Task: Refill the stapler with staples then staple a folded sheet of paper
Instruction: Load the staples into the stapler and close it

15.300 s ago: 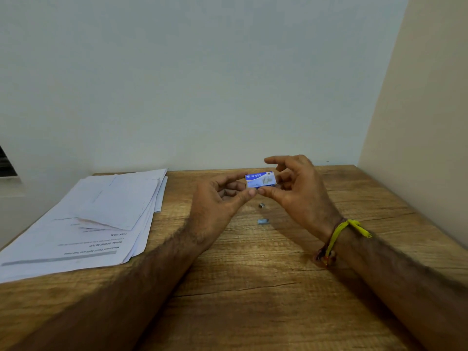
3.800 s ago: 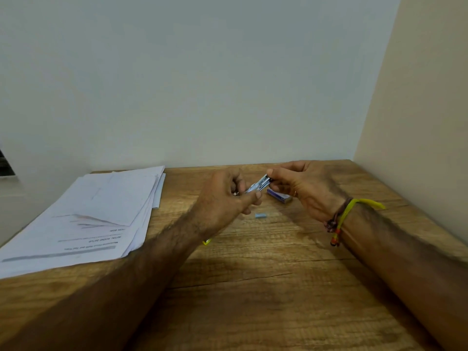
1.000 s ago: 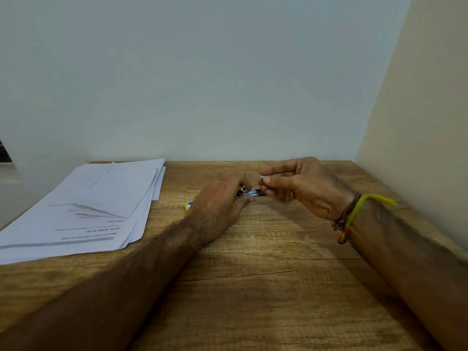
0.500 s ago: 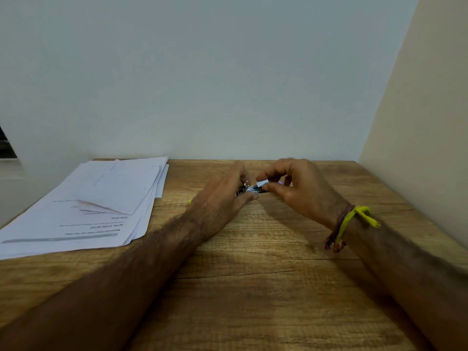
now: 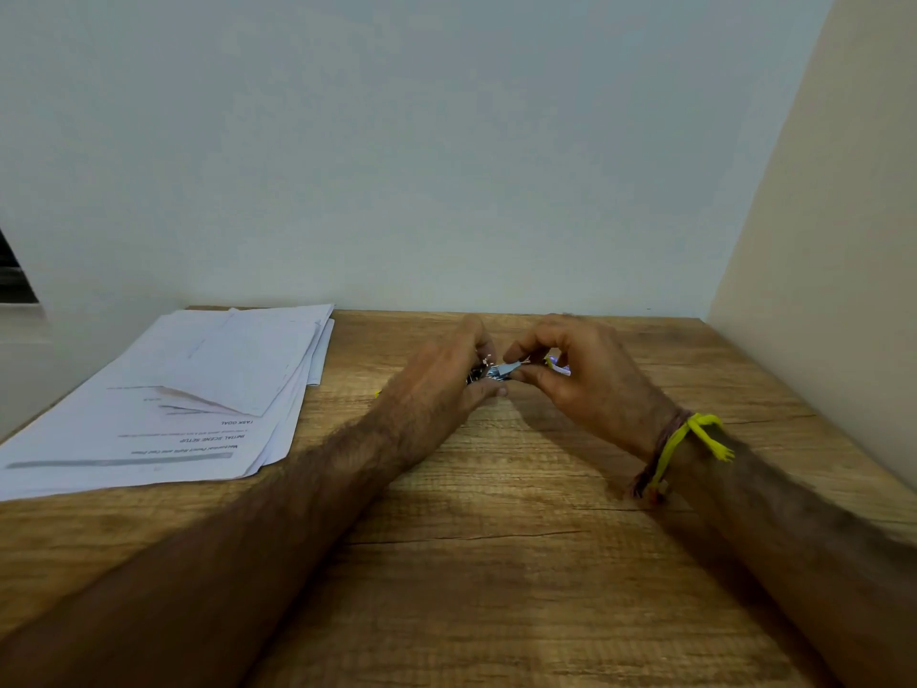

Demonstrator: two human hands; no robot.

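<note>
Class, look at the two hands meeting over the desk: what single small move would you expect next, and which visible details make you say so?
Probably the right hand slides its small silvery strip further into the stapler that the left hand steadies. The strip's tip already meets the stapler's metal between the fingers, and the papers lie untouched, so loading looks unfinished.
</note>
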